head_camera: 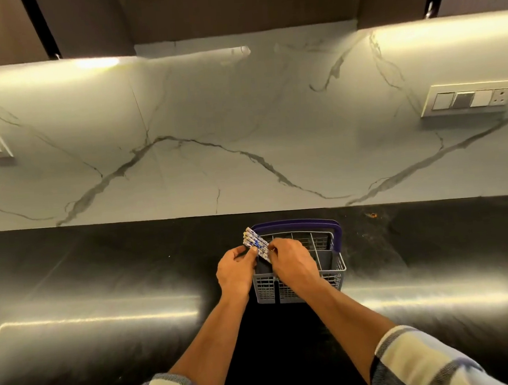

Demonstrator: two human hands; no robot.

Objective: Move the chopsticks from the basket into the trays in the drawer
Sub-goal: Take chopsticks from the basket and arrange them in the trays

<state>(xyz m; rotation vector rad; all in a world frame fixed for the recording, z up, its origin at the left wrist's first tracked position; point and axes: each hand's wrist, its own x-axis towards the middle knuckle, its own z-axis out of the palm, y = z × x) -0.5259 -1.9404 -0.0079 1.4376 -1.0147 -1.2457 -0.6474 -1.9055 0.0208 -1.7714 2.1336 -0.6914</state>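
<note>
Plainly the pick-up step was in hand: both the left hand [237, 271] and right hand [294, 262] pinched the bundled chopsticks [255, 243] at the left end of the basket [329, 277] on the dark counter [101, 280], and the next move likely called for lifting them clear toward the unseen drawer.

Chopsticks [255, 244] between both hands [236, 269]

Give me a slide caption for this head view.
Both hands, left and right, grip chopsticks at the basket.
</note>
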